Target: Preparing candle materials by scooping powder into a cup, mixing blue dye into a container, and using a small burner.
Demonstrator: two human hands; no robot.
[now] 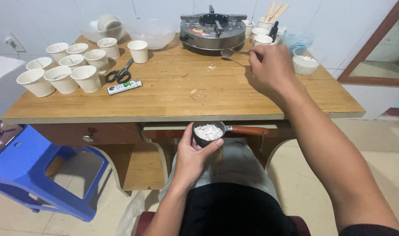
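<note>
Wooden table (173,94) against a white wall, pale tiled floor, blue plastic stool (42,170) at near left. Left hand (195,155), grip clenched around a small dark pan (208,133) of white granules, below the table's near edge. Right hand (271,65), grip grasping a metal spoon (229,53), far right, beside the gas burner (212,28). White paper cups (61,70), scissors (119,73) at far left.

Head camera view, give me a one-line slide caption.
Left hand cups a small pan of white granules; right hand holds a spoon by the burner.
</note>
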